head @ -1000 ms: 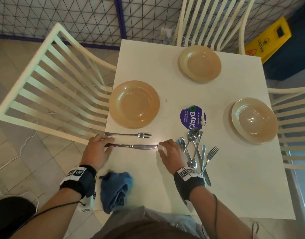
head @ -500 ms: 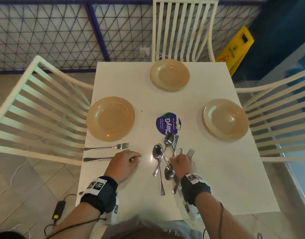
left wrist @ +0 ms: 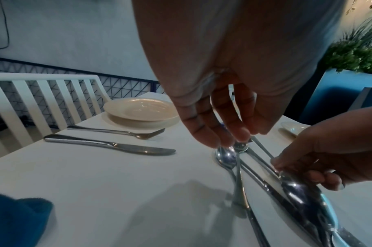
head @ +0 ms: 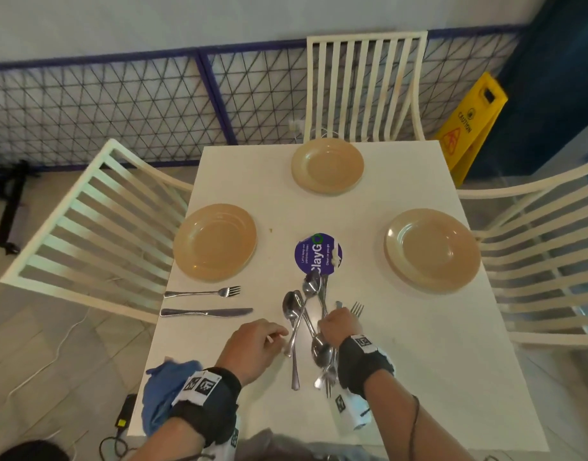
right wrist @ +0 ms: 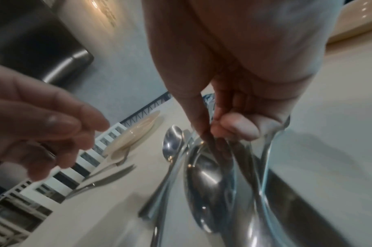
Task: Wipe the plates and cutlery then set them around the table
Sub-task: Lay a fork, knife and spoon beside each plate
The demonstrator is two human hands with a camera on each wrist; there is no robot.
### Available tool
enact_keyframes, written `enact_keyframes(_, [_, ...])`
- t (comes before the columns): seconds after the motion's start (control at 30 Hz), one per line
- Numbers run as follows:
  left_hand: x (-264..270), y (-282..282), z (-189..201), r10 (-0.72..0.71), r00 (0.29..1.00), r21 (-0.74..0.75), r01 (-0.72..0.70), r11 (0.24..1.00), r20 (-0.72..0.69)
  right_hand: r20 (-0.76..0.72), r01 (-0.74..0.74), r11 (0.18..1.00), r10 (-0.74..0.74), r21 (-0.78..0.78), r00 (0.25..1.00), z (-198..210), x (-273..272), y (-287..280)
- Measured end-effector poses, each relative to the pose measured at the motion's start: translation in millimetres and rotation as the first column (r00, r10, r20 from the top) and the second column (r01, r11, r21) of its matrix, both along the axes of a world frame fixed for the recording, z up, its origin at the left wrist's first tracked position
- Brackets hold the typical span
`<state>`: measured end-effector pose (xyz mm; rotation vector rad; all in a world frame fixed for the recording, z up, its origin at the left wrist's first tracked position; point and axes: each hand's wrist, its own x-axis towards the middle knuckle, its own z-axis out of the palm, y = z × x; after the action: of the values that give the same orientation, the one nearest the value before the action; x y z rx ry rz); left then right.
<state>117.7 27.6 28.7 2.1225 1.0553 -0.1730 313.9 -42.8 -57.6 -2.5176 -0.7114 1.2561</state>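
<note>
At the near edge of the white square table [head: 419, 377] a crumpled blue cloth [head: 159, 394] lies by the left corner. The left hand [head: 252, 349] hovers with loosely curled fingers, holding nothing, just beside the pile of steel spoons and forks [head: 302, 314]. The right hand [head: 339, 327] pinches several handles of this pile. Further, along the left edge, lie a steel knife [head: 206, 312], a steel fork [head: 203, 292] and a round beige plate [head: 214, 242]. Two more beige plates sit at the right edge [head: 432, 251] and the far edge [head: 327, 166].
</note>
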Motion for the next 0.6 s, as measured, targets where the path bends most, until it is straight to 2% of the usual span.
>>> enact_keyframes(0.13, [22,-3,14,-0.064,0.997,0.126,0.058,0.99,0.045,-0.001,-0.081,0.991,0.082,0.109,0.997,41,14,-20])
enact_keyframes(0.23, [43,-1,24,-0.18,0.978,0.278,0.143,0.95,0.11,-0.038,-0.033,0.969,0.043,0.244,0.998,69,26,-35])
enact_keyframes(0.4, [69,13,36,-0.425,0.902,0.615,0.291,0.733,0.079,-0.235,-0.061,0.91,0.171,0.41,0.957,116,38,-50])
enact_keyframes(0.5, [69,29,43,-0.476,0.878,0.716,0.304,0.628,0.044,-0.397,-0.042,0.892,0.242,0.451,0.885,126,45,-50])
enact_keyframes(0.6, [59,47,46,-0.51,0.86,0.76,0.307,0.573,0.036,-0.455,-0.087,0.884,0.318,0.459,0.832,125,44,-45])
